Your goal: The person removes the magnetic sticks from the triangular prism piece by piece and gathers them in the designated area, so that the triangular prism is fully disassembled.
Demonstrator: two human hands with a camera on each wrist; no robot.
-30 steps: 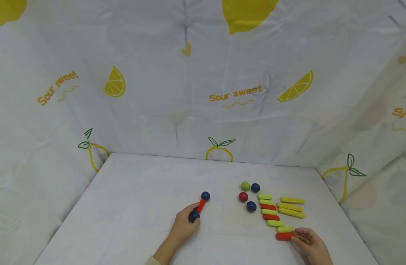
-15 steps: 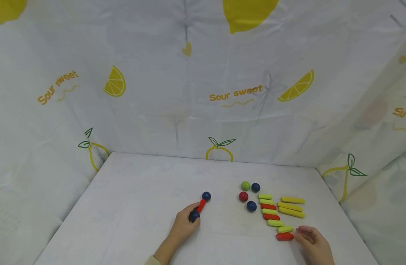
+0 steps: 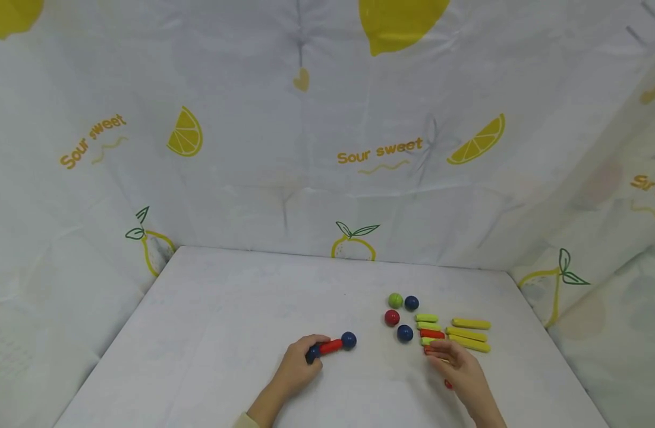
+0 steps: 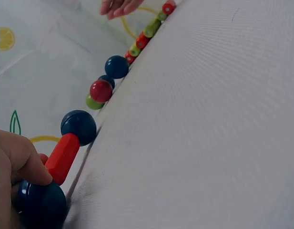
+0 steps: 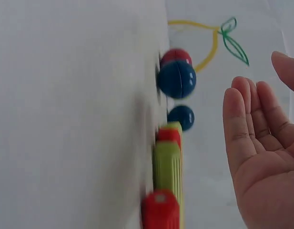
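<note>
My left hand (image 3: 295,364) grips a blue ball (image 4: 44,207) joined to one end of a short red rod (image 3: 330,347). A second blue ball (image 3: 349,340) sits on the rod's other end, pointing right. Over the row of short rods hangs my right hand (image 3: 463,374), its palm facing left. In the right wrist view its fingers are fairly straight, the thumb stands apart and nothing lies between them. Beneath and beside it are short green rods (image 3: 428,326) and red rods (image 3: 432,334); the hand hides several of them in the head view.
Longer yellow rods (image 3: 471,323) lie right of the row. Left of it rest a green ball (image 3: 395,300), a red ball (image 3: 391,317) and two blue balls (image 3: 405,333). A printed cloth (image 3: 285,178) hangs behind the white table (image 3: 226,309).
The ball-and-rod piece has swung clockwise, its far ball moving right and nearer. My right hand has left the front red rod and moved left over the row.
</note>
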